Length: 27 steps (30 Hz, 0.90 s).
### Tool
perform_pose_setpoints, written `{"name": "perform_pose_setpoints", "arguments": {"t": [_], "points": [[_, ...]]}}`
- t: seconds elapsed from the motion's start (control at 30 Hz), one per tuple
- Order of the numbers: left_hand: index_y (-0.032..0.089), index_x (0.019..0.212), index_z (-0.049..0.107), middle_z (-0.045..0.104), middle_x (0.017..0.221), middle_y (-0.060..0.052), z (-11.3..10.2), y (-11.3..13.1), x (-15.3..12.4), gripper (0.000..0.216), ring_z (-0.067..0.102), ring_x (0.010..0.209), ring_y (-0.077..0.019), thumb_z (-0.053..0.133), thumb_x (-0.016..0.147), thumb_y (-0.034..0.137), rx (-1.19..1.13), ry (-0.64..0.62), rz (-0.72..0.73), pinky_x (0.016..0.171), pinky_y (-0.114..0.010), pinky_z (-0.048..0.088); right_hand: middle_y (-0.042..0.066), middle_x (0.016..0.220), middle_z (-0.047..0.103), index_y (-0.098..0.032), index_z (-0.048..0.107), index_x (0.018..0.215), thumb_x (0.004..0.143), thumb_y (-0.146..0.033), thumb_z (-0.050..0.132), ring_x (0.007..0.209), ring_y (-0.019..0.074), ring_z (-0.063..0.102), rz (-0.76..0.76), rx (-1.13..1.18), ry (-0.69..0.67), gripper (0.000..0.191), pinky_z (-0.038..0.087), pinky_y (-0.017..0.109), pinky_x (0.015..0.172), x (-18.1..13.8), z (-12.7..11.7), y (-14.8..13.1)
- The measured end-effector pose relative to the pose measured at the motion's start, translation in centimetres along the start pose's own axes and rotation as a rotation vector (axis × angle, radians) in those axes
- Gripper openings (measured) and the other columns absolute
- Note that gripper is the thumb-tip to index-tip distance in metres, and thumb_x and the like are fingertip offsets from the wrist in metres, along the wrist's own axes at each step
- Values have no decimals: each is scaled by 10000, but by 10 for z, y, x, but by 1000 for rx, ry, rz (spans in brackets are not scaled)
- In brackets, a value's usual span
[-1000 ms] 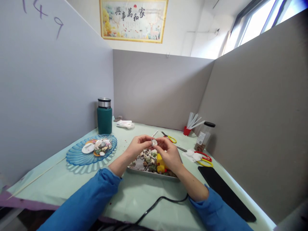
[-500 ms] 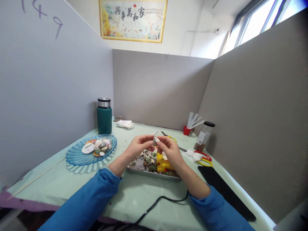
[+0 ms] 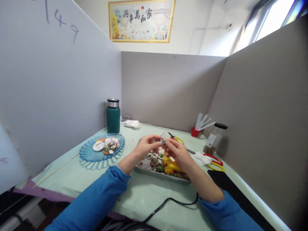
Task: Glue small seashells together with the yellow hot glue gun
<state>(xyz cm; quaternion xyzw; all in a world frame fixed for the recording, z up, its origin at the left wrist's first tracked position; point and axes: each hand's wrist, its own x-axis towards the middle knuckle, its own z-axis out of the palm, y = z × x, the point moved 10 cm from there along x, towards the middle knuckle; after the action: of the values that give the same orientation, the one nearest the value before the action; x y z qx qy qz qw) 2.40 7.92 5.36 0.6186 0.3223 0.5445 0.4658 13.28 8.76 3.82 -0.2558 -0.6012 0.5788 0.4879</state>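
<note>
Above a metal tray (image 3: 163,176), a small grey-green shell (image 3: 163,141) is pinched between the fingertips of my left hand (image 3: 147,147) and my right hand (image 3: 177,151). Both hands are closed around it, and the fingers cover part of it. In the tray, under my hands, lie many small shells (image 3: 155,159) and a yellow glue gun (image 3: 171,166). A black cord (image 3: 168,199) runs over the table in front of the tray.
On the left, a blue scalloped plate (image 3: 89,153) bears shells and a white disc, beside a green bottle (image 3: 113,119). To the right are scissors (image 3: 216,162), a red cup of glue sticks (image 3: 195,132), a jar (image 3: 215,138) and a black mat (image 3: 231,189). Partitions surround the table.
The view has swung left, so everything appears farther right. Between my fingertips the shell has turned, showing a greener side where a whitish one was before.
</note>
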Motion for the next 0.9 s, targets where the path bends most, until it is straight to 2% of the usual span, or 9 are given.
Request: {"name": "perform_pose_setpoints", "arguments": {"t": [0.27,0.5,0.7,0.8,0.9], "points": [[105,954,656,641,681,-29,1,-6,1,433,543,508,-95,742,641,393,-35,-19,-26,538,-243,444,6,674,588,-144,660,857,709,-479,690,494,83,484,18,-96,38,368,364,208,441,0,-5,1],[121,987,674,652,669,-23,-2,-7,1,412,539,515,-86,752,640,326,-9,20,-46,542,-225,439,-17,654,587,-165,647,904,684,-437,718,494,77,489,25,-57,46,357,359,202,455,0,-4,0],[120,940,664,661,718,-32,-1,-2,1,381,536,516,-85,757,627,316,-19,11,-29,544,-234,447,-8,672,598,-156,654,876,678,-462,701,491,75,478,-3,-86,45,367,375,211,467,0,-1,-1],[124,924,656,661,733,-31,-2,-3,1,367,539,520,-87,756,623,309,-20,26,-37,544,-238,447,2,693,600,-163,643,849,709,-497,651,493,86,480,-9,-177,50,362,378,220,467,1,-4,-6],[128,889,643,647,746,-21,-5,-3,2,344,541,508,-83,756,616,304,-18,59,-36,515,-232,444,4,688,601,-189,639,805,758,-489,589,521,113,501,-64,-490,7,308,371,235,482,-1,-11,-24]]}}
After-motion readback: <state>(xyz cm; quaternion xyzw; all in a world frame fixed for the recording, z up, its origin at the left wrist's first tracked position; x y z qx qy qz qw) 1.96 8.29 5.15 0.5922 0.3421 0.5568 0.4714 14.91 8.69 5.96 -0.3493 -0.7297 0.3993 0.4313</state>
